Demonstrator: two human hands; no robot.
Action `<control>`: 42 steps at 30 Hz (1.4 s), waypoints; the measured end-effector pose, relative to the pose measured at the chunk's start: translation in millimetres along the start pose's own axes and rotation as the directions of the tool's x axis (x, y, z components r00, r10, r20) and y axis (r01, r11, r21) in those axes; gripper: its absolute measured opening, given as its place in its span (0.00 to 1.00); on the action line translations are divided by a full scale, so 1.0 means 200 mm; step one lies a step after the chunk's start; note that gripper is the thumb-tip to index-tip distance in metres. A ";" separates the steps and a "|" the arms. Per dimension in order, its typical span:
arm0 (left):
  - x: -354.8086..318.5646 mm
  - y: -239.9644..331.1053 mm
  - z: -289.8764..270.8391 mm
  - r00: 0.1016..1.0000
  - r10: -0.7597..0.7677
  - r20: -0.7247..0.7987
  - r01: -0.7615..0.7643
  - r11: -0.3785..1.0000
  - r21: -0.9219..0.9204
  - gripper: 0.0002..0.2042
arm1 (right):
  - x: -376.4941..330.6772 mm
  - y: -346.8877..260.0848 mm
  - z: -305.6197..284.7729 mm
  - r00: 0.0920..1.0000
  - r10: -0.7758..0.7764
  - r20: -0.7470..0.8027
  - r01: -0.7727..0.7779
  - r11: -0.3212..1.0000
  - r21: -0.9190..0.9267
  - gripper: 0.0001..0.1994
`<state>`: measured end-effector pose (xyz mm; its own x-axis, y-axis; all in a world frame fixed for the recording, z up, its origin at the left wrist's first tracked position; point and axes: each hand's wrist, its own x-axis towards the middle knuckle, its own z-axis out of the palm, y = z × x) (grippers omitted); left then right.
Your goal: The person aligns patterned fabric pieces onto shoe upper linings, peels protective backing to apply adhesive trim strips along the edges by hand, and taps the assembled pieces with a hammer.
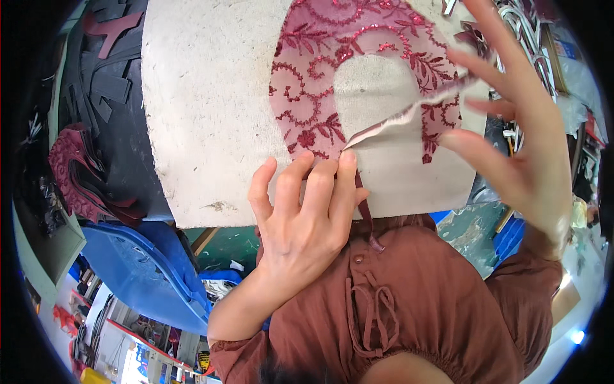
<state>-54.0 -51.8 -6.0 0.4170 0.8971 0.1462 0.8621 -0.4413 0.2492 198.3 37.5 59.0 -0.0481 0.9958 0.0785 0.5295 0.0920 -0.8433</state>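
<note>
A U-shaped upper piece (300,83) in pink-red material, with dark red embroidered vines and shiny red dots, lies on the pale board. My left hand (304,211) rests its spread fingertips on the lower left end of this piece. From under its index fingertip a narrow strip (390,121), dark red with a pale edge, rises across the opening toward my right hand. The strip's other end (366,217) hangs over the board's near edge. My right hand (518,121) is raised at the right, fingers stretched apart and slightly blurred; whether the strip touches them is unclear.
The worn pale board (211,128) fills the middle. To its left, a stack of embroidered red pieces (73,169) and dark scraps (109,86) lie on a black surface. A blue plastic chair (137,275) stands below left. White and dark strips (521,32) crowd the far right.
</note>
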 end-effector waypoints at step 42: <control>0.11 -0.08 -0.02 0.970 0.228 0.088 -0.239 0.810 0.536 0.25 | 0.24 -0.03 0.36 0.623 -0.345 0.702 0.725 0.592 -0.352 0.09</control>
<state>-59.2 -25.4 -2.0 0.6263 0.7711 0.1144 0.7527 -0.5599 -0.3463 131.2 85.1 29.5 -0.8072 0.5893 -0.0335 0.5770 0.7759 -0.2551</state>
